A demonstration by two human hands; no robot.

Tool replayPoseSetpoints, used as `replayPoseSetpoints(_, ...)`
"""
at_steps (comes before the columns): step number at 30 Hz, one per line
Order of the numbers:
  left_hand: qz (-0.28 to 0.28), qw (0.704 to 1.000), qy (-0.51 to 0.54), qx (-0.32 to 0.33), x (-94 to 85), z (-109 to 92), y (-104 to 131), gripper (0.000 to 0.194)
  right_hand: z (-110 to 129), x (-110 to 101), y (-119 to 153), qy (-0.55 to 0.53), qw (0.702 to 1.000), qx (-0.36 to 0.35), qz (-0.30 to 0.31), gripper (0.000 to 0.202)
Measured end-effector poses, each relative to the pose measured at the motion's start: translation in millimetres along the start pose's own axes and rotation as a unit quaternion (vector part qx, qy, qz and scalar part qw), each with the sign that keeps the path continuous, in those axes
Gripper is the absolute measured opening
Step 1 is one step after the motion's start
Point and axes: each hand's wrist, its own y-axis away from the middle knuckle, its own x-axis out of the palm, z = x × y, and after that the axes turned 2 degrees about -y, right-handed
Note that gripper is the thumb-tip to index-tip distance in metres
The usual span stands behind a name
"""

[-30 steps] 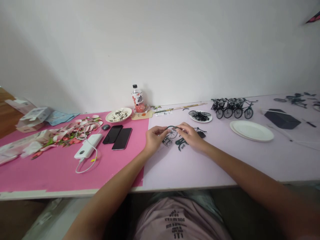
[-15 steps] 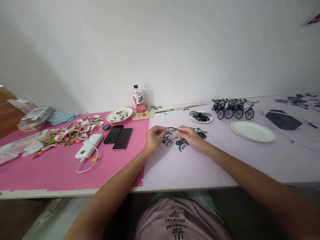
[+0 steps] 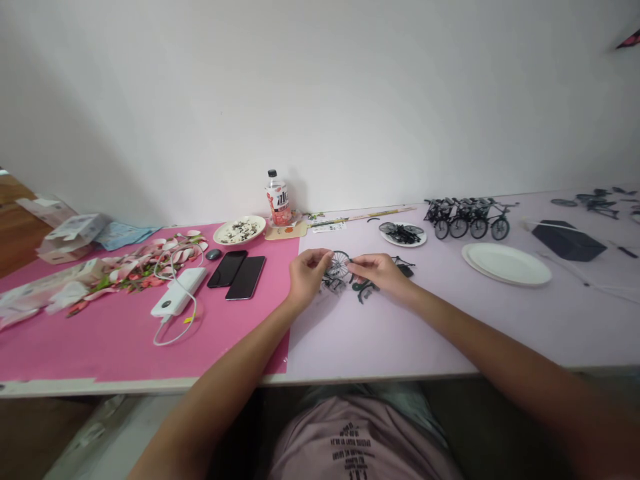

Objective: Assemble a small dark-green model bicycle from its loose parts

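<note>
Between my two hands, just above the lilac tabletop [image 3: 370,333], is a small spoked toy bicycle wheel [image 3: 340,265]. My left hand [image 3: 307,272] pinches its left rim between thumb and fingers. At the right rim, my right hand [image 3: 379,272] is closed in a pinch on the same wheel. Beneath and beside the wheel lie small grey parts [image 3: 334,285] and dark green toy bicycle parts [image 3: 364,288]. A black part [image 3: 404,268] lies just beyond my right hand, partly covered by it.
Assembled toy bicycles [image 3: 470,219] stand in a row at the back right. Nearby are a plate of black parts [image 3: 403,235], white oval plates [image 3: 510,265] and a dark box [image 3: 569,240]. Leftward lie phones [image 3: 245,279], a power bank [image 3: 179,293] and a bottle [image 3: 279,200].
The wheel has shifted slightly left and turned to face me more. Both hands stay closed on it, and my left fingers have moved a little up its rim.
</note>
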Motion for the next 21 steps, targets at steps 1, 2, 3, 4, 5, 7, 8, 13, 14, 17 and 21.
replayPoseSetpoints(1,-0.004,1.000,0.003,0.001,0.3,0.4,-0.2,0.035,1.5,0.7,0.5,-0.003,1.000,0.006,-0.005,0.051)
replayPoseSetpoints(2,-0.008,1.000,0.006,0.001,0.6,1.0,-0.4,0.035,3.0,1.3,1.0,-0.007,1.000,0.011,-0.011,0.052)
replayPoseSetpoints(3,-0.011,1.000,0.008,0.002,0.9,1.6,-0.4,0.035,4.4,1.7,1.5,-0.012,1.000,0.014,-0.018,0.052)
replayPoseSetpoints(4,-0.013,1.000,0.010,0.003,1.2,2.1,-0.3,0.036,5.6,2.0,1.9,-0.016,0.999,0.015,-0.023,0.052)
replayPoseSetpoints(5,-0.013,1.000,0.010,0.004,1.4,2.4,-0.1,0.036,6.5,2.1,2.2,-0.020,0.999,0.015,-0.026,0.052)
replayPoseSetpoints(7,-0.008,1.000,0.007,0.005,1.7,2.4,0.9,0.036,7.0,2.0,2.5,-0.027,0.999,0.016,-0.023,0.051)
replayPoseSetpoints(8,-0.005,1.000,0.005,0.005,1.9,2.1,1.6,0.036,6.8,1.8,2.5,-0.030,0.999,0.018,-0.019,0.051)
replayPoseSetpoints(13,-0.003,1.000,0.005,0.008,2.8,1.6,3.7,0.037,4.1,1.2,1.7,-0.028,0.999,0.034,-0.013,0.052)
replayPoseSetpoints(14,-0.003,1.000,0.004,0.011,2.9,2.2,3.7,0.037,3.9,1.3,1.6,-0.027,0.999,0.037,-0.012,0.053)
replayPoseSetpoints(17,0.001,1.000,-0.001,0.019,2.5,4.3,3.8,0.039,3.3,1.7,1.6,-0.023,0.999,0.040,-0.006,0.054)
replayPoseSetpoints(21,0.002,0.998,-0.035,0.058,1.0,4.1,5.8,0.037,2.6,1.6,1.4,-0.018,0.999,0.032,-0.004,0.054)
